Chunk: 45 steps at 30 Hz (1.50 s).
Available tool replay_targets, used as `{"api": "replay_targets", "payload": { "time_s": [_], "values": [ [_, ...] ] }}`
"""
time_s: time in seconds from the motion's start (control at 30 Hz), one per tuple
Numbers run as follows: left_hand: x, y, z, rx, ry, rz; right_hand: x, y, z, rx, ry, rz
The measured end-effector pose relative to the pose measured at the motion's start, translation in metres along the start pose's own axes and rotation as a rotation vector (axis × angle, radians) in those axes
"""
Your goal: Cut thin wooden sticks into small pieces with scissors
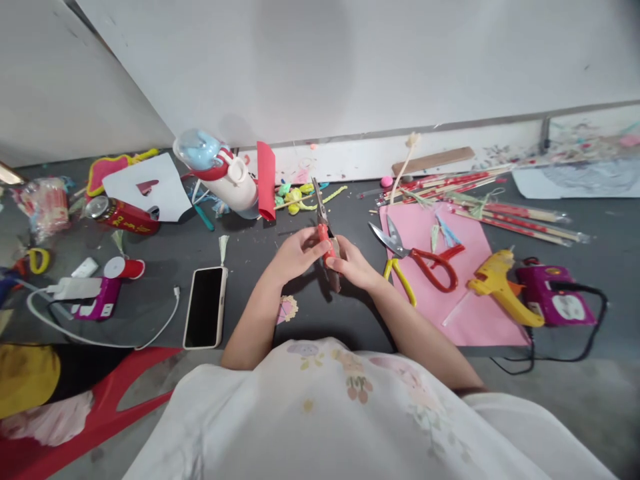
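My left hand (pixel 299 257) and my right hand (pixel 354 265) meet above the middle of the dark table, both closed around a red-handled metal tool (pixel 324 233). Its narrow metal end points away from me toward the wall, and a grey-brown part shows below my fingers. Its exact kind is hard to make out. Near my left forearm lies a small pink piece with a beige scalloped edge (pixel 287 309). Red-handled scissors (pixel 417 257) rest open on a pink sheet (pixel 450 313) to the right of my right hand, by a yellow-handled tool (pixel 401 279).
Left of my arms lie a phone (pixel 205 308), a white cable, a purple power block (pixel 103 299) and a red can (pixel 123 215). A bottle (pixel 227 177) and red card (pixel 266 180) stand behind. A yellow glue gun (pixel 505 287) and wrapped sticks (pixel 520 217) lie right.
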<state>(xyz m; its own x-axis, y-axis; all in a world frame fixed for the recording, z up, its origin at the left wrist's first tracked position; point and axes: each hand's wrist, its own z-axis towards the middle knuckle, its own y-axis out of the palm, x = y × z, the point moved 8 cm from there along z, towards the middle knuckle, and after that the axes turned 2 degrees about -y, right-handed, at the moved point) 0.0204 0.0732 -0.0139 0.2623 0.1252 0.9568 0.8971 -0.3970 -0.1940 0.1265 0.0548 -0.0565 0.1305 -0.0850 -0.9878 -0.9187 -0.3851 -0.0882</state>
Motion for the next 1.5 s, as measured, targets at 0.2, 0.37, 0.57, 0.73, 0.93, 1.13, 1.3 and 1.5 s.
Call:
{"api": "replay_targets", "payload": {
  "time_s": [0.2, 0.37, 0.57, 0.73, 0.93, 1.13, 1.3, 1.5],
  "values": [
    [-0.006, 0.016, 0.009, -0.111, 0.026, -0.330, -0.013, 0.000, -0.002, 0.002, -0.094, 0.078],
    [-0.012, 0.009, 0.011, -0.013, 0.047, -0.357, -0.016, 0.004, -0.006, -0.033, -0.052, 0.078],
    [-0.009, 0.006, 0.011, 0.067, 0.080, -0.257, -0.018, 0.001, -0.008, -0.073, 0.026, -0.017],
    [-0.003, 0.009, 0.009, 0.077, 0.109, -0.201, -0.017, -0.001, -0.008, -0.081, 0.056, -0.027],
    [-0.006, 0.015, 0.009, -0.041, 0.063, -0.287, -0.018, 0.000, -0.006, -0.051, -0.016, 0.015],
    [-0.010, 0.015, 0.009, -0.016, 0.056, -0.429, -0.022, 0.001, -0.006, -0.053, -0.095, 0.020],
    [-0.012, 0.015, 0.008, 0.027, 0.047, -0.450, -0.018, 0.003, -0.006, -0.083, -0.099, 0.060],
    [-0.013, 0.013, 0.007, 0.058, 0.044, -0.420, -0.019, 0.003, -0.006, -0.097, -0.066, 0.095]
  ]
}}
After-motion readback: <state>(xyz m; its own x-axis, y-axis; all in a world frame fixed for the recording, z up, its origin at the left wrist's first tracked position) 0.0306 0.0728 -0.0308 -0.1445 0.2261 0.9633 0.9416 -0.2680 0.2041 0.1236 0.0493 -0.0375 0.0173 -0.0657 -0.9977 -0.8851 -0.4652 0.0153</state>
